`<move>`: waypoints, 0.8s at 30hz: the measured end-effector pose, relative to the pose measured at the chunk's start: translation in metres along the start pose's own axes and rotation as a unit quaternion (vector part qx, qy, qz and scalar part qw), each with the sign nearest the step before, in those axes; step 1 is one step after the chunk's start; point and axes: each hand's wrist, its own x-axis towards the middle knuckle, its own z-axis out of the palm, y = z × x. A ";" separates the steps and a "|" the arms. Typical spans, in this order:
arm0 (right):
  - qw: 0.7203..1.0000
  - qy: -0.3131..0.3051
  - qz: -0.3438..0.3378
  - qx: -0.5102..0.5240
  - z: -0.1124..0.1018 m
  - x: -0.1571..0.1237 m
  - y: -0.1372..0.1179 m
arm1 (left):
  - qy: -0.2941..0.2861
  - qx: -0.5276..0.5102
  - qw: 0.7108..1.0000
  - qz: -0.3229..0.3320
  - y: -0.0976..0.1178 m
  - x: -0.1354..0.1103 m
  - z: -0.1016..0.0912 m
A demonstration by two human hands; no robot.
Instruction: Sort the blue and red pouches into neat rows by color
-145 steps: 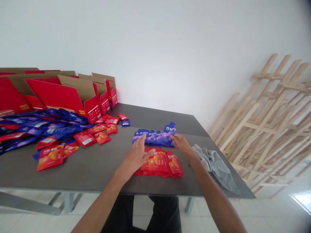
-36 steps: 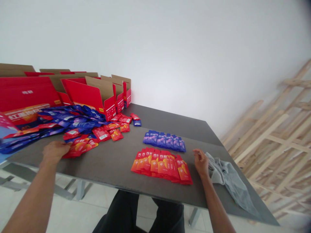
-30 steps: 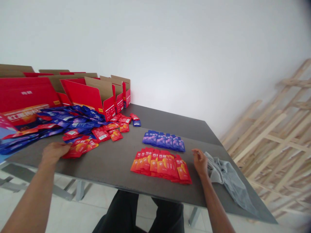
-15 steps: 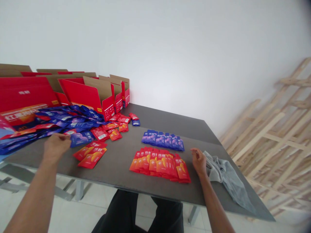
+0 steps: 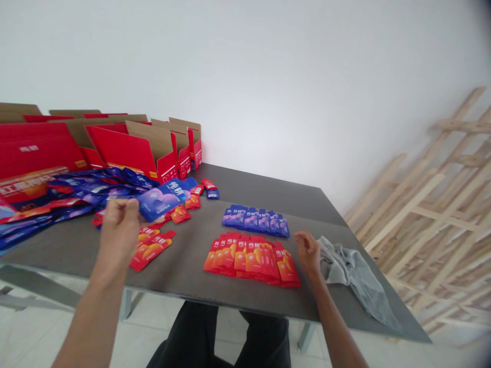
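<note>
My left hand (image 5: 119, 230) is raised above the dark table (image 5: 184, 271), pinching the end of a blue pouch (image 5: 164, 198) that sticks out to the right in the air. Two red pouches (image 5: 151, 247) lie on the table just below and right of that hand. In front of me sits an overlapping row of red pouches (image 5: 251, 258), with a row of blue pouches (image 5: 256, 221) behind it. My right hand (image 5: 309, 251) rests at the right end of the red row, fingers loosely curled with nothing in them.
A heap of loose blue and red pouches (image 5: 72, 197) covers the table's left side. Open red cardboard boxes (image 5: 126, 151) stand behind it along the wall. A grey cloth (image 5: 355, 281) lies near the table's right edge. Wooden frames (image 5: 433, 204) lean against the wall on the right.
My left hand reached into the heap, dragged red pouches out, then lifted a blue pouch up and rightward. My right hand left the blue row and settled beside the red row.
</note>
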 end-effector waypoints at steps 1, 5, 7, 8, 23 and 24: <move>0.999 -0.025 0.012 0.035 0.005 -0.004 -0.016 | -0.046 -0.084 0.995 -0.021 0.003 -0.012 0.015; 0.960 -0.151 0.115 0.207 0.030 -0.026 -0.089 | -0.178 -0.292 0.938 -0.061 0.012 -0.063 0.065; 0.933 -0.218 0.143 0.248 0.042 -0.034 -0.120 | -0.211 -0.293 0.931 -0.051 0.016 -0.090 0.082; 0.926 -0.235 0.148 0.254 0.046 -0.036 -0.132 | -0.221 -0.289 0.930 -0.048 0.018 -0.103 0.089; 0.940 -0.213 0.178 0.199 0.023 0.028 -0.094 | -0.462 -0.093 0.868 0.156 0.030 -0.116 0.115; 0.942 -0.212 0.180 0.190 0.023 0.040 -0.089 | -0.457 -0.067 0.869 0.176 0.026 -0.101 0.123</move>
